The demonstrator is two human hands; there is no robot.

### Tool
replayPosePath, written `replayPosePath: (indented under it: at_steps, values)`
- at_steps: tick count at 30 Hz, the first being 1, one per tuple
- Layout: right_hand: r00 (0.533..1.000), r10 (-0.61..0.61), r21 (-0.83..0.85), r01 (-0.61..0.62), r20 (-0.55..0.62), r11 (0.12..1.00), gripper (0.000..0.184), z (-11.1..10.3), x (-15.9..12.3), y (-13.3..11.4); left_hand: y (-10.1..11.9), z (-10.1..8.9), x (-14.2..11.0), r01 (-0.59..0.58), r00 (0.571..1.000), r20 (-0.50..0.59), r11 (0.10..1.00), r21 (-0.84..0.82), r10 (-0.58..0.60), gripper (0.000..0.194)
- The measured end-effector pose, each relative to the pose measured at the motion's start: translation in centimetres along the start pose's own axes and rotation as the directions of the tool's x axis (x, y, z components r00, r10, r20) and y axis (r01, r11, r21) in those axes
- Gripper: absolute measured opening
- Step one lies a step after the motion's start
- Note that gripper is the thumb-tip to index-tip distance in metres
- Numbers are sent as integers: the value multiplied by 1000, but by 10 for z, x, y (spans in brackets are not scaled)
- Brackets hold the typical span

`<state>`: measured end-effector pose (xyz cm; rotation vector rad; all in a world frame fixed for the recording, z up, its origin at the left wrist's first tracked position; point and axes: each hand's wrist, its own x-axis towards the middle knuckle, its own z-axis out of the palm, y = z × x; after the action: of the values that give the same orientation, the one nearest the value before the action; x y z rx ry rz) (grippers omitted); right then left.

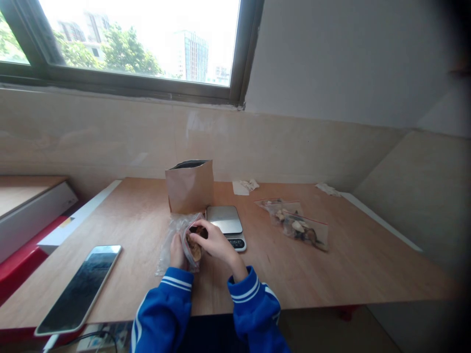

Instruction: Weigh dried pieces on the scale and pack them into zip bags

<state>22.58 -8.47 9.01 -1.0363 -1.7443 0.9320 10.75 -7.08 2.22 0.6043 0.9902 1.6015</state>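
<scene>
My left hand (177, 252) is closed on a clear plastic bag (165, 260), holding it near the table's front edge. Inside the bag's mouth lie brown dried pieces (196, 251), whose exact kind I cannot make out. At the bag's opening, the bent fingers of my right hand (211, 239) pinch at these pieces; what lies between the fingertips is partly hidden. Just beyond my right hand is a kitchen scale (224, 220) with a bare metal plate and a dark display. A brown paper pouch (189, 186) stands upright with its top open behind the plastic bag.
Two zip bags (307, 230) of dried pieces lie to the right, partly overlapping. A phone (81, 289) with a cable rests at the left front. Crumpled tissue (250, 185) lies by the wall, under the window. The wooden table (349, 274) ends close to my body.
</scene>
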Motion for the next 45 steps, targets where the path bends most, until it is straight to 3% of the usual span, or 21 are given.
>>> replayPosePath:
  at_steps: [6,11,17,21,24,28,30,33,37,41,45]
  values:
    - [991,78,162,-59,-112,985,29,2,5,-4,13,10,-3,215,976,34,951,-221,-213,27]
    - [976,83,215,-38,-203,976,31,5,10,-3,14,9,-3,230,973,60,937,-262,-222,29]
    - [960,47,120,-14,-276,993,23,8,13,-6,8,0,-1,257,966,30,935,-245,-258,28]
    - [940,94,226,-18,-327,974,26,10,18,-8,6,-1,0,255,967,47,929,-268,-252,30]
    - [925,183,410,-33,-332,911,35,6,21,-9,7,1,0,261,965,70,922,-286,-252,34]
    - [918,336,699,-98,-211,708,46,-10,23,-15,7,5,1,221,974,120,922,-317,-192,37]
    - [939,319,758,-113,-130,642,43,-23,28,-21,8,6,0,208,977,117,924,-321,-179,38]
    - [970,223,775,-66,-99,628,36,-39,45,-35,9,6,-1,239,971,91,914,-327,-221,37]
    - [955,130,669,87,-268,738,38,-47,88,-57,12,6,-3,311,949,58,890,-332,-310,36]
    - [859,-81,338,284,-506,897,37,-46,137,-73,15,9,-7,335,939,52,876,-347,-339,35]
    - [763,-329,10,402,-557,915,25,-48,173,-73,20,15,-12,360,931,99,851,-382,-350,36]
